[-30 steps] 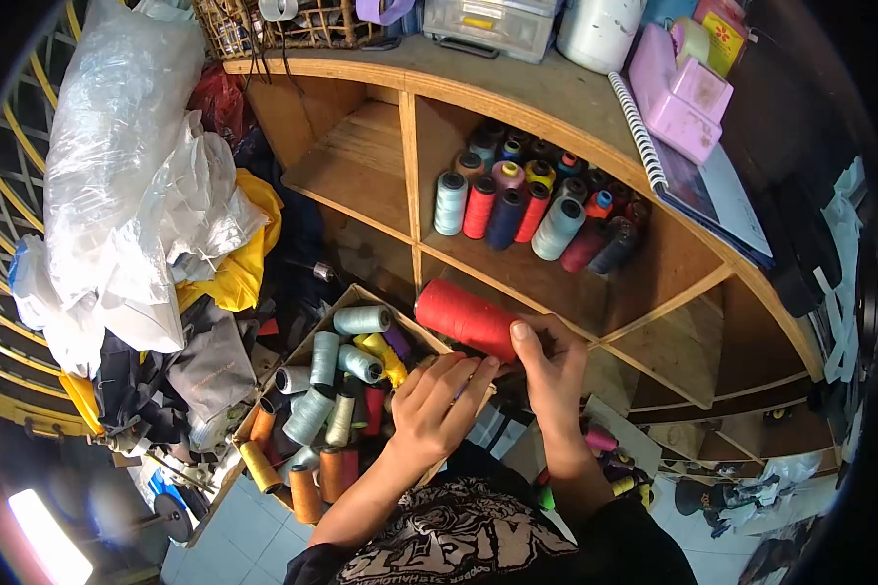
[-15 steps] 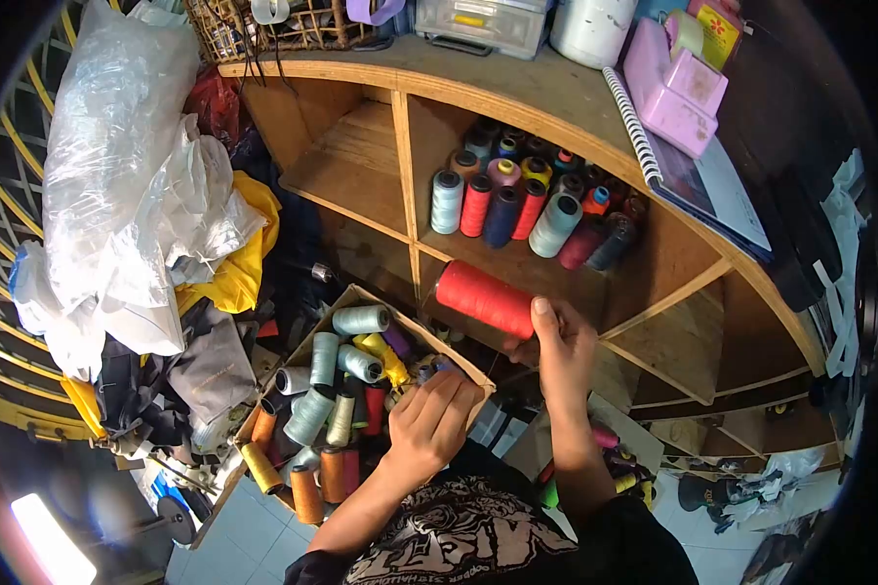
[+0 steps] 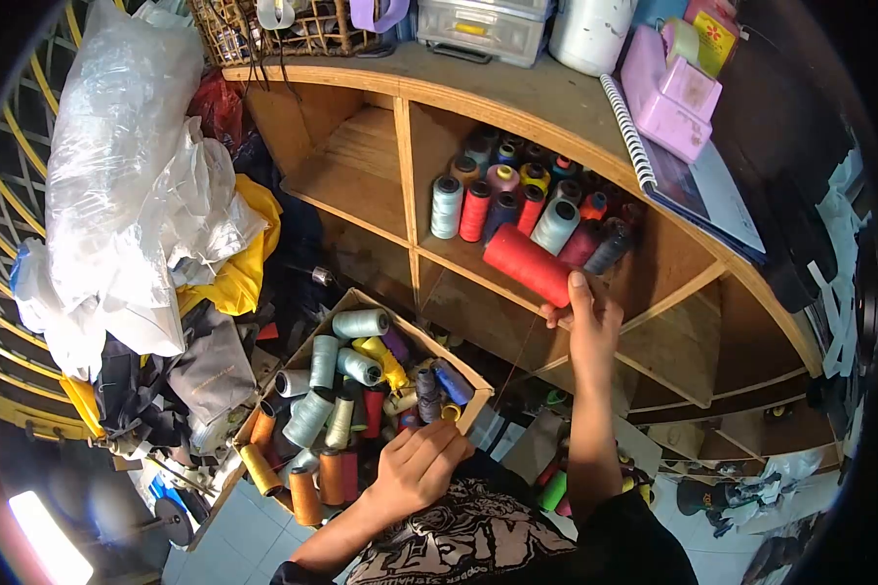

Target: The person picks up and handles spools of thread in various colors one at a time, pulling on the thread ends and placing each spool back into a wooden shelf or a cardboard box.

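Observation:
My right hand [image 3: 589, 310] is closed around the lower end of a large red thread spool [image 3: 529, 265]. The spool is tilted, in front of the shelf compartment where several thread spools [image 3: 502, 210] stand upright in rows. My left hand [image 3: 421, 463] is at the near right edge of a cardboard box [image 3: 473, 375], fingers curled; whether they grip its rim or something else is hidden. Inside the box lie jumbled spools: a pale blue-green one [image 3: 309, 417], an orange one [image 3: 306, 495], a dark grey one [image 3: 428, 395] and a blue one [image 3: 452, 382].
A curved wooden shelf [image 3: 517, 97] stands ahead, with a pink tape dispenser [image 3: 669, 97] and a spiral notebook [image 3: 698, 185] on top. Plastic bags [image 3: 117, 175] are heaped at left. More spools [image 3: 554, 490] lie beneath my right arm.
My right hand has carried the red spool up and right, closer to the shelf compartment. My left hand has drawn back toward my body, uncovering the grey and blue spools.

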`<state>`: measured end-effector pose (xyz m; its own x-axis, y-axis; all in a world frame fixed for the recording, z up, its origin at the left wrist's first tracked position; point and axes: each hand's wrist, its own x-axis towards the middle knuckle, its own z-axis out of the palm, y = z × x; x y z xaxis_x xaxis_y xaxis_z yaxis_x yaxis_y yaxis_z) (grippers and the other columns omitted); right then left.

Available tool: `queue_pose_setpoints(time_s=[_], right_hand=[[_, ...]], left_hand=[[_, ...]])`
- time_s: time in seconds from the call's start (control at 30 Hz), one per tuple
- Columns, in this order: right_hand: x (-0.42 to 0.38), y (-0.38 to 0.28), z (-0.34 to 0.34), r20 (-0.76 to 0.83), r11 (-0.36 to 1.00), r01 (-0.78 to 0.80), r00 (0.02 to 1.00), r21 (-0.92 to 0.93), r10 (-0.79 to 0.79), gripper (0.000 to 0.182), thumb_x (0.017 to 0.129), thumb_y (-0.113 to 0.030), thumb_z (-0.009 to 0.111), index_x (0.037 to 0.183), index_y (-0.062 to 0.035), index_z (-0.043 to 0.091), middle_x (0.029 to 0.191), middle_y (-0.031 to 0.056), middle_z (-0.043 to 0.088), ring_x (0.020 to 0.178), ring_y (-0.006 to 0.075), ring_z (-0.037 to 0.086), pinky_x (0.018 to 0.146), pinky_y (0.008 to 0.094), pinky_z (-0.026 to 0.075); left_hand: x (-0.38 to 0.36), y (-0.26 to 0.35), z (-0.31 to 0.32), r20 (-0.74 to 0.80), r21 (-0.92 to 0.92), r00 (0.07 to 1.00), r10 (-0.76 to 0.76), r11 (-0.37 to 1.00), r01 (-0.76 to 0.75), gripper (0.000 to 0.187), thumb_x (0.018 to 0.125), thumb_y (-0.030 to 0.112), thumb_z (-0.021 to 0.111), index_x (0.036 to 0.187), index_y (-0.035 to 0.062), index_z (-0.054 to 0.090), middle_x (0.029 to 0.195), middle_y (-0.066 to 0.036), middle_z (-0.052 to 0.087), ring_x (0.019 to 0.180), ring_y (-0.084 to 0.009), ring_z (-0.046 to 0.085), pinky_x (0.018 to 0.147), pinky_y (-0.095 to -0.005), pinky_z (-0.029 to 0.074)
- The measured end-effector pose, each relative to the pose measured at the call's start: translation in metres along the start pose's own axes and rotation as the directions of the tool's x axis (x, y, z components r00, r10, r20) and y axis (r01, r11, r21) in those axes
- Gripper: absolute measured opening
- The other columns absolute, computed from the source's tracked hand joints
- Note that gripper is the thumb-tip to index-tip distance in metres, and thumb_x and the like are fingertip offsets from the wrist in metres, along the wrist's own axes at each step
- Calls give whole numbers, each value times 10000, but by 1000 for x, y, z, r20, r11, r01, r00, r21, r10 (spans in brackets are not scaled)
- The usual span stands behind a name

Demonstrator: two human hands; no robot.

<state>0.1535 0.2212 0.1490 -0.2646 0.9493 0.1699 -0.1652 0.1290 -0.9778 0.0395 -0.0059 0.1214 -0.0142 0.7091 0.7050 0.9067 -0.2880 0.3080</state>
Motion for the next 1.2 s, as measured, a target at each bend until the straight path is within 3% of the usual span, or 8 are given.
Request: queue_pose_setpoints(time_s=[0.47,0.67,0.73,0.8,0.83,0.87,0.93,1.2], right_hand=[[40,1,-25,-77,975,203,975,-89,-210,353,938,-271,589,1109,38,599,870,109,654,649,110,604,546,242,490],[30,-23,-14,-19,902,-79,995,424,96,305,933,-264,590,1084,-1,617,882,114,659,700,156,647,559,269,525],[25,-21,-14,21,785,-214,969,581,248,297,928,-261,593,1076,-5,620,884,124,661,679,162,650,551,272,530],[24,-11,-36,337,687,-563,826,459,452,319,901,-294,622,1040,-7,629,810,91,668,618,167,645,525,272,535],[35,-23,-54,877,680,-724,396,116,272,330,850,-312,667,1003,-19,667,741,70,675,570,152,633,511,257,510],[38,-37,-46,880,680,-724,391,115,269,330,850,-312,667,1003,-19,667,741,70,675,570,152,633,511,257,510],[39,-61,-31,927,917,138,48,-375,372,338,833,-295,675,949,22,692,768,142,696,734,204,687,640,271,534],[3,-16,-15,475,575,409,879,-709,-39,388,779,-300,742,1026,-14,652,926,153,689,809,243,685,701,346,539]], left_hand=[[-32,10,-50,95,-213,986,-139,964,157,299,634,-15,703,911,51,609,945,-100,616,817,-241,628,645,-329,515],[-46,-19,-22,209,-294,951,-229,913,284,215,691,-42,651,889,29,612,900,-125,616,783,-278,629,655,-328,514],[-49,-32,-8,307,-299,739,-600,676,673,83,803,-18,598,883,5,596,864,-135,618,752,-250,624,665,-331,503],[-36,-51,-6,345,-283,465,-815,382,880,72,896,34,538,882,-28,573,809,-133,612,749,-203,612,674,-327,489],[-40,-70,1,251,-310,501,-829,421,852,91,907,41,524,880,-35,566,782,-118,604,751,-178,600,670,-309,478],[-45,-89,6,156,-331,531,-833,462,823,111,919,49,510,877,-42,558,754,-102,596,753,-153,588,665,-291,467],[-26,-106,0,-12,-393,570,-822,528,753,99,915,39,511,878,-35,566,759,-85,593,725,-143,564,663,-266,445],[10,-32,-33,166,-721,732,-661,425,547,88,919,76,561,914,-12,567,848,-85,619,782,-161,575,717,-290,471]])
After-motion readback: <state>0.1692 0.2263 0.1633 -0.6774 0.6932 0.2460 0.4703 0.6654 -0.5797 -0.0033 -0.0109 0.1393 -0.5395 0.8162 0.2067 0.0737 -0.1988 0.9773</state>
